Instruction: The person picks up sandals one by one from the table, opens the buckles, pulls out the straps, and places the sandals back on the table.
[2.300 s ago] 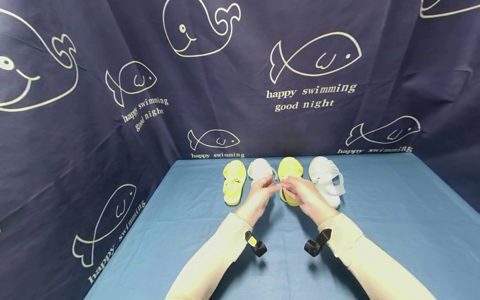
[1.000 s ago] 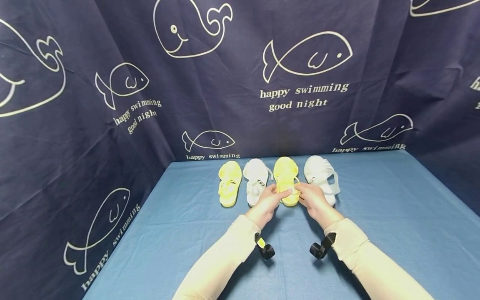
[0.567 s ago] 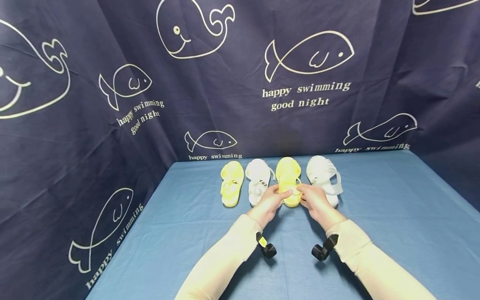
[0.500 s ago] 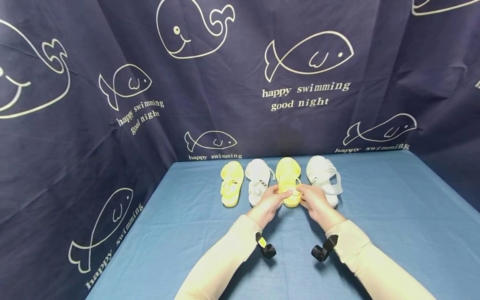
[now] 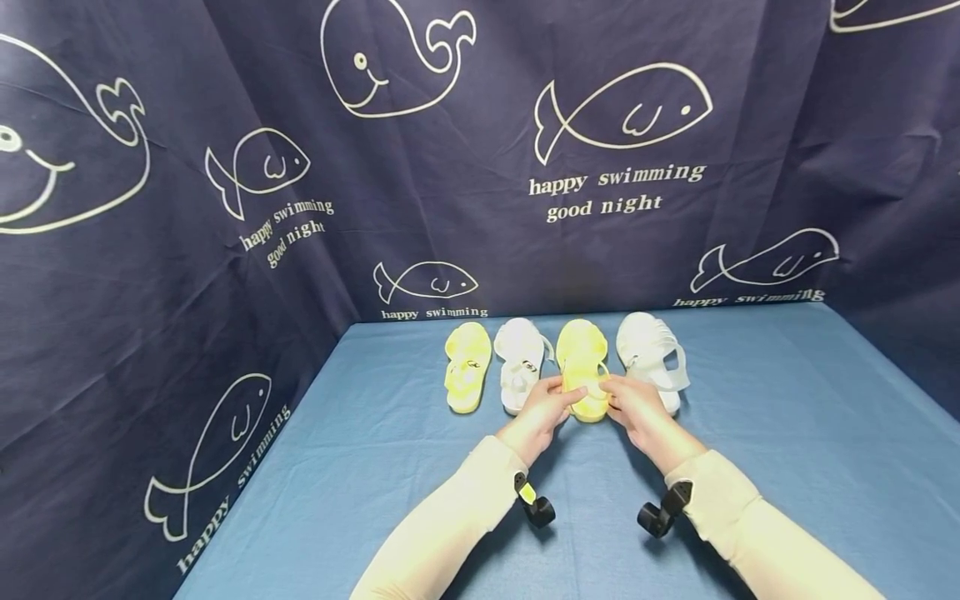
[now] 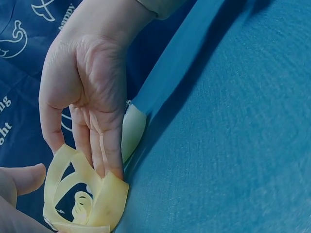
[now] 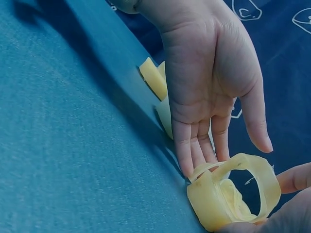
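In the head view a yellow sandal [image 5: 582, 342] stands third in a row of footwear, between my two hands. My left hand [image 5: 536, 417] grips its left side, the thumb at the strap and the fingers low by the sole. On the other side my right hand [image 5: 641, 412] holds it, with long, extended fingers. The left wrist view looks into the sandal [image 6: 114, 201] at its heel end, the left fingers [image 6: 97, 150] along its edge. In the right wrist view the right fingertips meet the sandal [image 7: 204, 199], and the thumb lies right by its strap.
To the left are another yellow sandal [image 5: 467, 367] and a white sandal [image 5: 516, 367]. A pale sandal with a heel strap [image 5: 648, 350] stands close on the right. All rest on a blue cloth [image 5: 390, 467], before a dark blue printed curtain [image 5: 480, 183].
My hands have parted from above the row and come down on both sides of the yellow sandal. In the last half second the sandal has shifted slightly toward me with them.
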A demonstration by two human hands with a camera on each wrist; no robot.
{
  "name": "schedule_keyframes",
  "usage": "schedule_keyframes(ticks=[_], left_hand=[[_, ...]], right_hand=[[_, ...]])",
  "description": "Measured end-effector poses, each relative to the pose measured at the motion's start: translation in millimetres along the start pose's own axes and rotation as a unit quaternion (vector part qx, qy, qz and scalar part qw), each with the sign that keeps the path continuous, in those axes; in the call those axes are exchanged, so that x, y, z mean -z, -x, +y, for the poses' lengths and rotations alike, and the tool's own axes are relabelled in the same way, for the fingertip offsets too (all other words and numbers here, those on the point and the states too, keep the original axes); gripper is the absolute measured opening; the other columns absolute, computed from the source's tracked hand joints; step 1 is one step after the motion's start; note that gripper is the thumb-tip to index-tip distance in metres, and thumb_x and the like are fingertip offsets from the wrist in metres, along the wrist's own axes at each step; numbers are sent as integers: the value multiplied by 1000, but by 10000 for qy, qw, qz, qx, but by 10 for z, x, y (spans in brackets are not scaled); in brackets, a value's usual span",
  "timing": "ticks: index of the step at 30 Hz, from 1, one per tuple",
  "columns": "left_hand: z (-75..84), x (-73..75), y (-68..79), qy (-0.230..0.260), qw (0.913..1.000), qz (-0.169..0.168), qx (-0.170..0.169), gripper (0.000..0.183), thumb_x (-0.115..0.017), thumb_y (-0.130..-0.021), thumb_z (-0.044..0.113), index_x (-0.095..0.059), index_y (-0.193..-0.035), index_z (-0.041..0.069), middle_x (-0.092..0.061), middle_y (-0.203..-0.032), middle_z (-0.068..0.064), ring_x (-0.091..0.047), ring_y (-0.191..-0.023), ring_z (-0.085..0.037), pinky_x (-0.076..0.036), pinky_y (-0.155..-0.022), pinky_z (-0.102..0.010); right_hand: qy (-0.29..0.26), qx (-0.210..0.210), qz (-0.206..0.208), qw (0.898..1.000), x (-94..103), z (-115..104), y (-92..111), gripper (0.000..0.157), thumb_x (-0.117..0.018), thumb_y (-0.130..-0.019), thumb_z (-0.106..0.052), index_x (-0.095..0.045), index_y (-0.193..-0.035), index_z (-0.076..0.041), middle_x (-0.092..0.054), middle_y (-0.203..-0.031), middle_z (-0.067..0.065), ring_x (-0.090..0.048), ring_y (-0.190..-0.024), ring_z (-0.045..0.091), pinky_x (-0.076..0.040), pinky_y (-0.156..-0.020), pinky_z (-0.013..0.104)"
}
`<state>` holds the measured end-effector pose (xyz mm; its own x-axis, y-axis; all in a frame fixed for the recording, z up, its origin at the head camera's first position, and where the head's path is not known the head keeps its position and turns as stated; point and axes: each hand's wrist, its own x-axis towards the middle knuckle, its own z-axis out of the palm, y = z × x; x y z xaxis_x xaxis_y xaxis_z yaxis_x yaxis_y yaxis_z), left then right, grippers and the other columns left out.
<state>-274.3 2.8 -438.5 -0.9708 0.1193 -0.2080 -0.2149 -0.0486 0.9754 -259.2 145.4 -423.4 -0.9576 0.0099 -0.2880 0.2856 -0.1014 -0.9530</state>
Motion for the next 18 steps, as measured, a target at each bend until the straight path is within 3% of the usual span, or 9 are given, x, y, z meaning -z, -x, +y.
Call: schedule_keyframes(ticks=[7, 18], left_hand=[[-33, -13, 36, -178, 9997, 170, -40, 53, -72, -86, 14, -50, -130, -6, -62, -123, -18, -62, -108, -21, -48, -99, -43], [-25, 38, 117, -459, 9989, 50, 27, 47, -72, -87, 17, -54, -125, -5, -65, -118, -15, -62, -107, -21, -47, -101, -43]], right_hand=[[122, 112, -221, 9996, 26, 35, 64, 63, -42, -99, -10, -11, -150, 10, -13, -157, 30, -14, -145, 41, -24, -118, 46], [160, 85, -405, 9990, 88, 66, 182, 61, -41, -100, -11, -12, -150, 10, -16, -156, 30, -18, -145, 40, -24, -118, 46]])
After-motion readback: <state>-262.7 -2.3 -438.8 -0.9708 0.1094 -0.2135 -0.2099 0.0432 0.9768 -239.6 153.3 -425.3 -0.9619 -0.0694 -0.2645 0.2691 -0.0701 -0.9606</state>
